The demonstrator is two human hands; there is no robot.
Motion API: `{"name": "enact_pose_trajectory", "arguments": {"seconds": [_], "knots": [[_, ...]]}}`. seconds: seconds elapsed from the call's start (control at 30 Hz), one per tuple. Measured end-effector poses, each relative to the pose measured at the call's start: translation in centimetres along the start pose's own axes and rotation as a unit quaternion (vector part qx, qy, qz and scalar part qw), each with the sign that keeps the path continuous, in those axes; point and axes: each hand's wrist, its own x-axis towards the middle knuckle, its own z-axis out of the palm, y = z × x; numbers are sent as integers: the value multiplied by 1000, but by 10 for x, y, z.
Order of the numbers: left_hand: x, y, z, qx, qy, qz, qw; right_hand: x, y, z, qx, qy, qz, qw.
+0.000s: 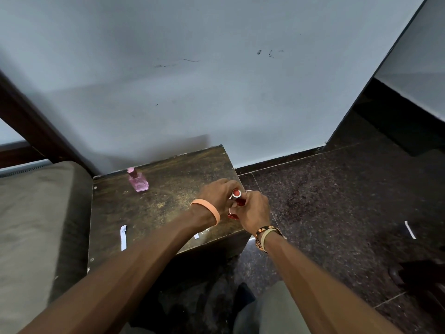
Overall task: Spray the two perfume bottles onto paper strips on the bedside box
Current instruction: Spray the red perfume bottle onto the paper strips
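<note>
A red perfume bottle (237, 197) with a red cap stands near the right edge of the dark wooden bedside box (168, 189). My left hand (216, 194) and my right hand (255, 210) both grip it, one on each side; its lower body is mostly hidden. A pink perfume bottle (137, 180) stands upright at the box's back left, untouched. A white paper strip (123, 237) lies on the box near its front left. A second paper strip (197, 235) peeks out beside my left forearm, mostly covered.
A grey mattress (36, 225) borders the box on the left, with a dark wooden bed frame (36, 124) behind. The wall (216, 92) rises right behind the box. Dark speckled floor (337, 201) spreads to the right, with a white strip (410, 229) lying on it.
</note>
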Motion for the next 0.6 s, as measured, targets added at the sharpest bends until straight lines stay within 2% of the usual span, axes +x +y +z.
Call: {"name": "enact_pose_trajectory", "arguments": {"seconds": [0.07, 0.23, 0.4, 0.53, 0.6], "knots": [[0, 1, 0, 1, 0, -5, 1000, 0, 1, 1, 1, 1, -2, 1000], [-1, -1, -5, 21, -37, 45, 998, 0, 1, 1, 21, -6, -4, 1000], [0, 0, -6, 1, -3, -7, 1000, -1, 1, 0, 21, -6, -10, 1000], [-4, 2, -8, 12, -21, 47, 999, -1, 1, 0, 12, 5, -6, 1000], [-5, 2, -10, 11, -22, 49, 998, -1, 0, -1, 19, 0, -3, 1000]]}}
